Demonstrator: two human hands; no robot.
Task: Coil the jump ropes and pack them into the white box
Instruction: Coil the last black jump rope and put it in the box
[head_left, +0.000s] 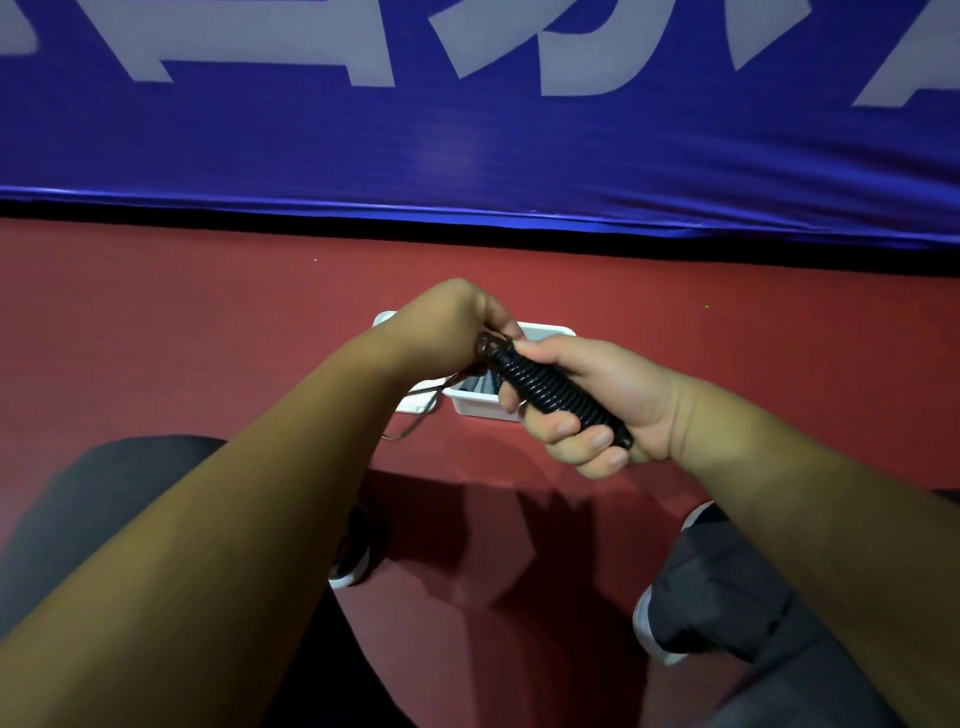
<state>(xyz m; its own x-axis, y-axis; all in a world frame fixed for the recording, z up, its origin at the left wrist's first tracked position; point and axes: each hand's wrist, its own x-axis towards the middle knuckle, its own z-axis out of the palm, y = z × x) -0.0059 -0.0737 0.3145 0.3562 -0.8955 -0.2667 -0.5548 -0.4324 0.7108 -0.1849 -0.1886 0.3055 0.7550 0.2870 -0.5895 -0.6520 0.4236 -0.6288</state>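
Observation:
My right hand (587, 400) grips a black ribbed jump rope handle (550, 392), held slanted above the white box (480, 402). My left hand (447, 327) is curled at the handle's upper end, pinching the dark thin rope (488, 345) where it leaves the handle. A loop of that rope (415, 426) hangs down under my left wrist to the red floor. The white box sits on the floor beneath both hands, mostly hidden; something grey and ribbed (483, 385) lies inside it.
The red floor (208, 338) stretches to both sides. A blue banner with white letters (467, 130) stands along the far edge. My knees and shoes (660, 623) are at the bottom of the view, on either side of the box.

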